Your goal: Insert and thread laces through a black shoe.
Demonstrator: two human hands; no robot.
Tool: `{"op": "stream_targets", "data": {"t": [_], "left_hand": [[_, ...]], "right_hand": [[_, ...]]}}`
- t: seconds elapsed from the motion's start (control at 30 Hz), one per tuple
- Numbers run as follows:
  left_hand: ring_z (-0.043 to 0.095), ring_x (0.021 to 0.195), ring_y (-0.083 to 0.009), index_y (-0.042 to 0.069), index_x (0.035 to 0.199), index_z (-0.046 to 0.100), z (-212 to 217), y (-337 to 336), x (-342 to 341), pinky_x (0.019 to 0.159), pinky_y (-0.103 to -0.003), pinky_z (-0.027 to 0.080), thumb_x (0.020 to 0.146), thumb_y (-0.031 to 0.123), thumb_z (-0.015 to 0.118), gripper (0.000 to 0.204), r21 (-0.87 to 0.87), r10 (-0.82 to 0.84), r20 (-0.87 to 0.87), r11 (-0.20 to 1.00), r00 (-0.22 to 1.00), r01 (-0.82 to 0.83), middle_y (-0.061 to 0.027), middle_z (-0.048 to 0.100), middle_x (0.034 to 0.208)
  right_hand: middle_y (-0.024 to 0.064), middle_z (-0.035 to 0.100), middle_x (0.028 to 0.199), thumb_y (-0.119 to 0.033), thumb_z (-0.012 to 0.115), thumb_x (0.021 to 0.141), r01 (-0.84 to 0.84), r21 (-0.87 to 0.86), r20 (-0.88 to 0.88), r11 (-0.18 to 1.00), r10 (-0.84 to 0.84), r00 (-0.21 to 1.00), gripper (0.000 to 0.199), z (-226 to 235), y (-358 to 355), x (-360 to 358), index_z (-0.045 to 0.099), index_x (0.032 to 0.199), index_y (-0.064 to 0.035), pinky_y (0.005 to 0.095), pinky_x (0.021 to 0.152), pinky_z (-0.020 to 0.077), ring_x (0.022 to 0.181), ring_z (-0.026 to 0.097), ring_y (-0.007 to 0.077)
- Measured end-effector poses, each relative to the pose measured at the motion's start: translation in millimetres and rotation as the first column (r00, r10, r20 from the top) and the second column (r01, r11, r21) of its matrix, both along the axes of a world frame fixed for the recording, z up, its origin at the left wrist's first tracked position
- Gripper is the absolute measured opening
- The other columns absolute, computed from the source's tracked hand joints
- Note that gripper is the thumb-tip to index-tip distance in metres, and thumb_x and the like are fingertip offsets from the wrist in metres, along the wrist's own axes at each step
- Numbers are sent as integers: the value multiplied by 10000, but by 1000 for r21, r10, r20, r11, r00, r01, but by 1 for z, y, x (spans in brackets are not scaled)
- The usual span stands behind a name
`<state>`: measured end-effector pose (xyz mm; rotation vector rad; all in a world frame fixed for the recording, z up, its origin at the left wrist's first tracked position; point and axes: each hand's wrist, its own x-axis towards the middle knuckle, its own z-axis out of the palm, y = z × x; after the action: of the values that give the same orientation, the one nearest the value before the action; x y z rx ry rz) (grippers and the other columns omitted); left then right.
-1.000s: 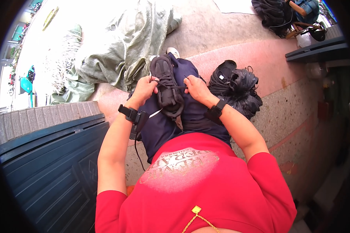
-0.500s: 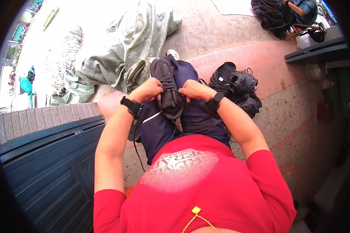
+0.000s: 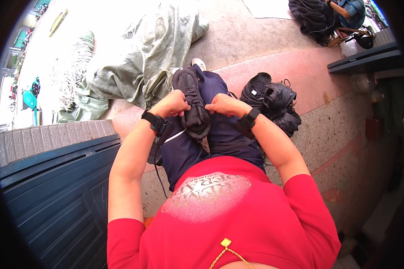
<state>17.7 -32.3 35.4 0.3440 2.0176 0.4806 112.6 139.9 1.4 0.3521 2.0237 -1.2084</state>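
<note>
A black lace-up sneaker [image 3: 194, 101] rests on my thighs over dark blue trousers, its laced front facing up. My left hand [image 3: 173, 104] is at the sneaker's left side, thumb and fingers pinched at the lacing. On the other side my right hand [image 3: 228, 106] is closed too, its fingertips pinching a dark shoelace [image 3: 204, 106] beside the sneaker's edge. The lace ends are thin and mostly lost against the black upper. A pale strip [image 3: 175, 136] shows under my left wrist. Both wrists wear black straps.
Several black shoes [image 3: 274, 96] lie heaped on the floor to my right. A grey-green woven sheet [image 3: 134, 67] spreads ahead on the left, beside a bundle of white cords [image 3: 74, 67]. Blue panelled doors [image 3: 63, 197] stand at my left. Far right, a person [image 3: 352, 13] sits near dark shoes.
My hands have stayed at the sneaker with almost no movement. The left hand has shifted very slightly to the right, toward the lacing.
</note>
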Motion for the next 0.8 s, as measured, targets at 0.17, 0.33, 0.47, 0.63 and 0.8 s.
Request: {"op": "stream_targets", "data": {"t": [0.17,0.33,0.47,0.63,0.8], "left_hand": [[455,362,-131,11,637,539,-7,-27,-6,341,-263,338,673,105,602,118,53,84,-46,995,995,-82,-65,530,495],[597,758,-321,36,752,589,-3,-21,28,662,-410,477,632,157,630,175,-184,-345,-658,935,669,302,-169,606,766],[581,727,-343,32,801,582,-20,-7,37,636,-414,461,650,162,629,205,-65,-258,-692,953,674,297,-194,586,715],[453,398,-99,-5,801,582,-1,-28,5,364,-236,366,702,177,648,218,264,286,-24,926,958,-270,-23,511,567],[316,369,-19,97,751,558,65,-132,-61,326,-184,247,764,210,616,127,362,665,247,611,705,-704,59,452,561]], "right_hand": [[136,557,616,-291,550,788,-6,109,-459,994,56,887,290,-33,-9,6,555,704,-14,360,437,423,474,528,241],[124,534,701,-226,545,795,100,434,-850,895,370,375,181,-24,-10,11,493,763,-57,346,480,456,591,562,274],[92,488,676,-200,533,805,143,536,-822,832,476,312,142,-13,32,32,464,764,-83,333,464,451,553,554,246],[132,537,735,-238,514,823,348,383,-859,856,191,475,172,-27,58,57,517,856,-70,368,556,458,672,569,297],[193,552,867,-211,412,858,352,116,-726,929,-162,668,234,-40,46,52,535,861,-12,428,684,434,793,542,372]]}}
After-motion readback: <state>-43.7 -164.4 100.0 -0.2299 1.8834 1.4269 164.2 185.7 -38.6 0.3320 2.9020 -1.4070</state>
